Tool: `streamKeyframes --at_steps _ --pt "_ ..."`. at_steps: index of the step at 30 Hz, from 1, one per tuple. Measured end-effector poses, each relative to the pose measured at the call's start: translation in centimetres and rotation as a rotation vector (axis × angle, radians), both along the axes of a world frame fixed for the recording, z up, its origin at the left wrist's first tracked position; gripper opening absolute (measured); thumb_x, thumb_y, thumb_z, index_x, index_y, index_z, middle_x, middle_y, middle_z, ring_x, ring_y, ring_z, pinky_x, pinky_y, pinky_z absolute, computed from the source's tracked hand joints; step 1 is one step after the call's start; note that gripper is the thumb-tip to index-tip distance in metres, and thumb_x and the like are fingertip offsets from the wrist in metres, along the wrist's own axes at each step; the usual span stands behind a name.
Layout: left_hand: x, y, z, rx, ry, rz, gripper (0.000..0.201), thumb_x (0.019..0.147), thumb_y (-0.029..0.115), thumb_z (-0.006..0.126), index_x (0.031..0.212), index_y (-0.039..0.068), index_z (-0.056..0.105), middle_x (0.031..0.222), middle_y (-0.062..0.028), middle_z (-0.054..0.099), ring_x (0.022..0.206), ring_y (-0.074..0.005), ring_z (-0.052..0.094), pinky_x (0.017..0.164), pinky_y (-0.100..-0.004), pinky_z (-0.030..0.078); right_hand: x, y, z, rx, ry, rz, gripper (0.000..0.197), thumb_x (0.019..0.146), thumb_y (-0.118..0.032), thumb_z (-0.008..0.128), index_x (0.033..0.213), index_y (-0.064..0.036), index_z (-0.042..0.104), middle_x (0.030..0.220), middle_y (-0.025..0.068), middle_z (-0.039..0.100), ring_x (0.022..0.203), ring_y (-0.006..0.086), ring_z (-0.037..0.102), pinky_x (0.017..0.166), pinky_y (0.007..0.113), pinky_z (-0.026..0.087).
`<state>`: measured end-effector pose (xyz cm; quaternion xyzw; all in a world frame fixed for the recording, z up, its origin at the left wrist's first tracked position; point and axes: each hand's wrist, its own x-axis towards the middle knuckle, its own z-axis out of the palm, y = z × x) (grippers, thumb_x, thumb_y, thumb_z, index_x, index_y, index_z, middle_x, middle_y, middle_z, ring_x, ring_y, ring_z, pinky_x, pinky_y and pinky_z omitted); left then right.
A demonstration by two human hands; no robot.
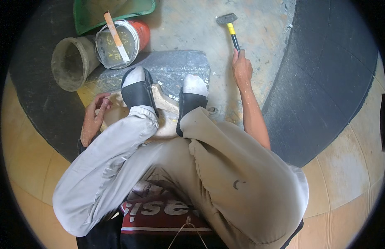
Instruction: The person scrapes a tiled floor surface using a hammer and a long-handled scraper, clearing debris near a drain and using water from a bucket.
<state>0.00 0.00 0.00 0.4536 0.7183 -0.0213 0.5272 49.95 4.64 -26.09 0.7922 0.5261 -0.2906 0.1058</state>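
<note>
My right hand (242, 68) grips the black lower end of a hammer (231, 30). Its blocky grey head points away from me, and part of the handle is yellow. Beside my left foot, my left hand (97, 112) has its fingers loosely bent and apart, with nothing visible in them. It is at the edge of a pale cream piece with curved edges (165, 101), which lies under and between my black slippers (138, 94). My legs and feet hide much of this piece, so its kind cannot be made out. Whether my left fingers touch it is unclear.
A grey, scuffed slab (171, 62) lies beyond my feet. At the far left stand a dirty empty-looking bucket (85, 54), a red-and-white bucket (142, 35) with an orange-and-white strip (114, 35) across it, and a green tray (79, 18). Dark matting (321, 79) curves along the right.
</note>
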Motion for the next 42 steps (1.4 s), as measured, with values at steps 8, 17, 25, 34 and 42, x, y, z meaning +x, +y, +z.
streamKeyframes --at_steps 8,17,25,34,42 --pt "0.6 -0.9 -0.1 0.014 -0.034 0.013 0.033 0.11 0.025 0.057 0.133 0.002 0.063 0.101 -0.0108 0.072 0.099 -0.0168 0.067 0.091 -0.0331 0.053 5.4 -6.9 2.5 -0.126 -0.081 0.004 0.047 0.11 -0.053 0.042 0.115 -0.0087 0.057 0.078 0.0286 0.071 0.079 0.0516 0.071 0.071 0.062 0.056" --pt "1.2 -0.2 -0.2 -0.005 -0.064 0.017 0.034 0.112 0.024 0.055 0.134 0.0 0.061 0.101 -0.0071 0.066 0.097 -0.0144 0.061 0.095 -0.031 0.049 0.4 0.3 1.1 0.039 -0.022 0.08 0.046 0.11 -0.052 0.043 0.118 -0.0089 0.058 0.079 0.0279 0.071 0.081 0.0516 0.071 0.072 0.063 0.055" --pt "0.9 -1.0 -0.2 0.003 -0.075 0.046 0.034 0.111 0.026 0.056 0.134 0.001 0.062 0.104 -0.0112 0.073 0.1 -0.0176 0.068 0.093 -0.0332 0.054 4.9 -5.3 2.8 -0.089 -0.091 0.05 0.044 0.111 -0.05 0.043 0.115 -0.0088 0.058 0.076 0.0261 0.071 0.077 0.0494 0.072 0.067 0.061 0.056" --pt "1.0 0.0 0.1 0.024 -0.017 -0.008 0.033 0.111 0.025 0.056 0.133 0.001 0.062 0.101 -0.0094 0.07 0.098 -0.0166 0.065 0.093 -0.0322 0.052 2.4 -2.2 1.7 0.002 -0.067 0.049 0.044 0.111 -0.051 0.043 0.113 -0.0094 0.058 0.076 0.0262 0.071 0.076 0.05 0.072 0.066 0.061 0.056" --pt "1.0 -1.0 -0.4 -0.005 -0.063 0.03 0.034 0.11 0.026 0.057 0.133 0.002 0.062 0.101 -0.0098 0.072 0.097 -0.0165 0.066 0.091 -0.0325 0.053 2.9 -2.8 1.8 -0.045 -0.048 0.01 0.045 0.111 -0.051 0.042 0.116 -0.0095 0.058 0.081 0.0281 0.071 0.081 0.0522 0.07 0.071 0.062 0.055"
